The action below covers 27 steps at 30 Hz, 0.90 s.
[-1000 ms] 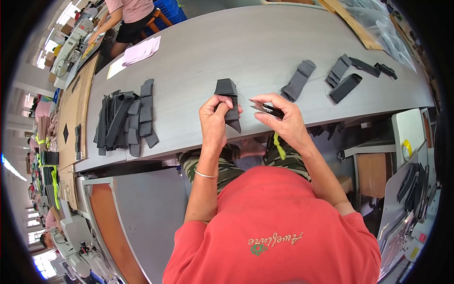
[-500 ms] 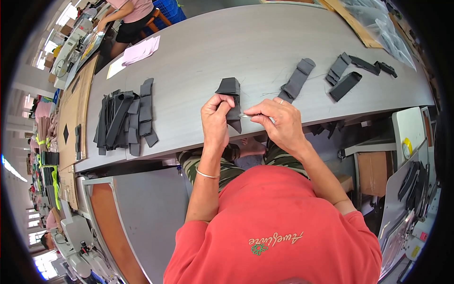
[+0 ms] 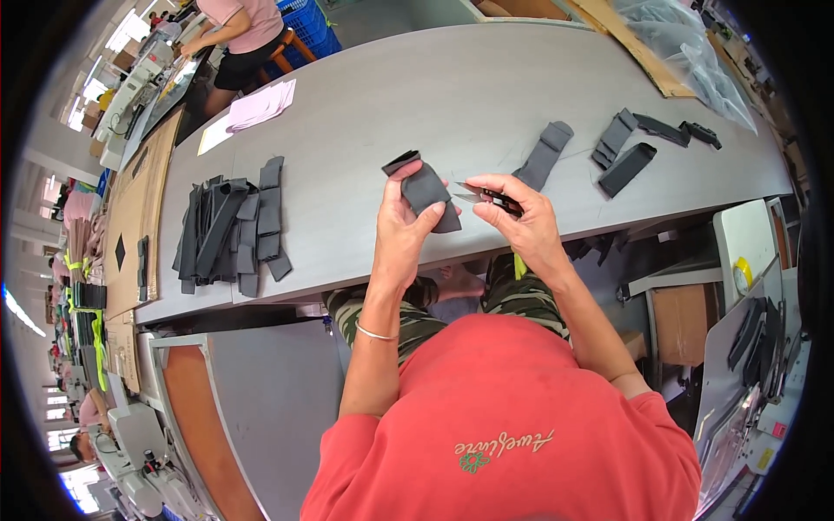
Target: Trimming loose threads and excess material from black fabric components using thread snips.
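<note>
Above the table's near edge, my left hand (image 3: 403, 221) grips a dark grey folded fabric strip (image 3: 425, 188), thumb on its front and fingers behind. The strip's top end curls over, showing a black inner side. Just to the right, my right hand (image 3: 523, 219) is closed around thread snips (image 3: 499, 201) with black handles. Their two pointed blades are apart and face the strip, close to its right edge; I cannot tell whether they touch it. Beyond my right hand lies another grey fabric strip (image 3: 546, 156).
A heap of grey strips (image 3: 221, 230) lies at left on the grey table (image 3: 365, 95). More dark pieces (image 3: 627, 170) lie at right. Pink and white papers (image 3: 261, 106) sit far left. Cardboard (image 3: 135, 200) borders the left end, plastic sheeting (image 3: 686, 52) the far right. A co-worker (image 3: 239, 39) stands beyond.
The strip has been turned and tilted in my left hand, its broad face now showing. My right hand has turned slightly, and the snips' blades now show parted beside the strip.
</note>
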Tool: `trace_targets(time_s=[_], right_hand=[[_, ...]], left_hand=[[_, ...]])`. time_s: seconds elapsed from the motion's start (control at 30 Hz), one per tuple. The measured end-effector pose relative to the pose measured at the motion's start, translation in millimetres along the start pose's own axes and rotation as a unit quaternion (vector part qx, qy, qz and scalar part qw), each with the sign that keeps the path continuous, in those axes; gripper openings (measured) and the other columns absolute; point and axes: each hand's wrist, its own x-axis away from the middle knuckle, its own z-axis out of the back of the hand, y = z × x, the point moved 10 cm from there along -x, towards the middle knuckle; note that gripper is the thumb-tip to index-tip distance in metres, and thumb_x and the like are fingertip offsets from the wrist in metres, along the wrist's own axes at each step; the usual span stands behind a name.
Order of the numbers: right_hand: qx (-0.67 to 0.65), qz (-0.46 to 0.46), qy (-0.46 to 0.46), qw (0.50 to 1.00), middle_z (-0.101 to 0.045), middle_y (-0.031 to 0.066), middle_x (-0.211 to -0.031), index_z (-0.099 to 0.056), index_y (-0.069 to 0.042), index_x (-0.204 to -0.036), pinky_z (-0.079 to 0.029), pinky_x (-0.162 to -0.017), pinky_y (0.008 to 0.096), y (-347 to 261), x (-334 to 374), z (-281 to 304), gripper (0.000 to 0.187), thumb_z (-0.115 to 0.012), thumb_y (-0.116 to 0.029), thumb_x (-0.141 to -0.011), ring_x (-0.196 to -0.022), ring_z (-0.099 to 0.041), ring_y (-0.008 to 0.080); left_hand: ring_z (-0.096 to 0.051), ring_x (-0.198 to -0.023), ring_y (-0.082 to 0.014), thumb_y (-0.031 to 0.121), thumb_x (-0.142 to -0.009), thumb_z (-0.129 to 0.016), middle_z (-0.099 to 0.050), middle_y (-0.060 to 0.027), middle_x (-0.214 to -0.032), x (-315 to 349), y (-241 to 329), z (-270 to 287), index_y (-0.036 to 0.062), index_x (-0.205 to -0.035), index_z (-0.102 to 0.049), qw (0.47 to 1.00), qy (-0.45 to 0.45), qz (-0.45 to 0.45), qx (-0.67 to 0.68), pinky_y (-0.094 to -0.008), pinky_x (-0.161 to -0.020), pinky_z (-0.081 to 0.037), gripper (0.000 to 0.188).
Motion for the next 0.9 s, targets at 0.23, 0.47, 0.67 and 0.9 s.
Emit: trace_targets(time_s=[0.23, 0.47, 0.67, 0.9], right_hand=[[0.0, 0.009, 0.003, 1.0, -0.061, 0.0004, -0.103, -0.061, -0.005, -0.116, -0.044, -0.084, 0.0252, -10.6, -1.0, 1.5, 0.037, -0.071, -0.011, -0.081, -0.093, -0.053, 0.0099], [0.156, 0.076, -0.02, 0.985, -0.048, 0.007, -0.108, -0.061, -0.026, -0.118, -0.047, -0.074, 0.0298, -36.1, -0.8, -22.2, 0.052, -0.07, -0.006, -0.071, -0.084, -0.057, 0.0217], [0.034, 0.031, 0.014, 0.999, -0.057, 0.002, -0.08, -0.066, -0.005, -0.106, -0.045, -0.071, 0.0261, -2.7, -26.6, -2.7, 0.028, -0.062, 0.002, -0.08, -0.077, -0.054, 0.0111], [-0.103, -0.018, 0.086, 0.991, -0.06, -0.0049, -0.065, -0.07, -0.007, -0.098, -0.022, -0.045, 0.0205, 10.6, -27.1, 14.1, 0.013, -0.065, -0.013, -0.087, -0.051, -0.033, -0.0003]], left_hand=[[-0.063, -0.085, -0.0197, -0.013, -0.08, -0.05, -0.06, -0.0136, -0.103, 4.1, -6.7, -0.2, 0.0009, -0.097, -0.055, 0.999, -0.037, 0.006, 0.006, -0.0303, -0.075, -0.05, 0.023], [-0.061, -0.082, -0.0163, -0.019, -0.066, -0.042, -0.065, -0.0117, -0.089, 10.9, -10.4, 7.6, -0.0016, -0.061, -0.057, 0.977, -0.038, -0.017, -0.207, -0.0282, -0.072, -0.047, 0.024], [-0.062, -0.085, -0.0177, -0.02, -0.061, -0.036, -0.067, -0.0124, -0.09, 20.1, 0.4, -28.1, -0.0013, -0.061, -0.057, 0.976, -0.114, -0.008, -0.185, -0.0283, -0.077, -0.049, 0.028], [-0.061, -0.093, -0.0186, -0.014, -0.069, -0.051, -0.065, -0.0106, -0.104, 14.7, -8.1, -11.2, 0.0007, -0.074, -0.063, 0.978, -0.119, -0.009, -0.169, -0.029, -0.082, -0.046, 0.02]])
